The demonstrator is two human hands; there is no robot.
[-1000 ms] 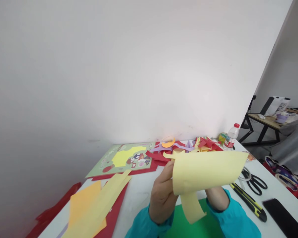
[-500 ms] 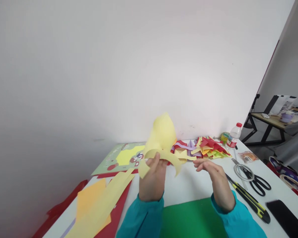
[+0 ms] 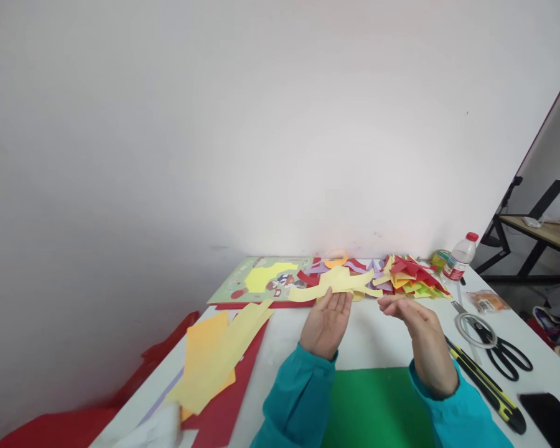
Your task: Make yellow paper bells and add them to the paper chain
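Note:
My left hand (image 3: pixel 326 325) is palm up with its fingers stretched toward the back of the table. A pale yellow paper cutout (image 3: pixel 340 280) with a wavy edge lies flat just beyond its fingertips, over other cut paper pieces. The thumb tip overlaps the near edge of the cutout; whether they touch, I cannot tell. My right hand (image 3: pixel 422 339) hovers to the right, holding nothing, its fingers extended and slightly bent. Below both hands lies a green sheet (image 3: pixel 378 404).
A heap of coloured paper scraps (image 3: pixel 413 277) and a bottle (image 3: pixel 461 256) stand at the back. On the right are scissors (image 3: pixel 504 354), a tape roll (image 3: pixel 476 330), a utility knife (image 3: pixel 490 389) and a black phone-like slab (image 3: pixel 548 417). Yellow strips (image 3: pixel 224 361) and a printed board (image 3: pixel 233 280) lie left.
The yellow cutout, upright and curled in my left hand before, now lies flat at the back. My left hand's fingers have opened. The view has turned slightly left.

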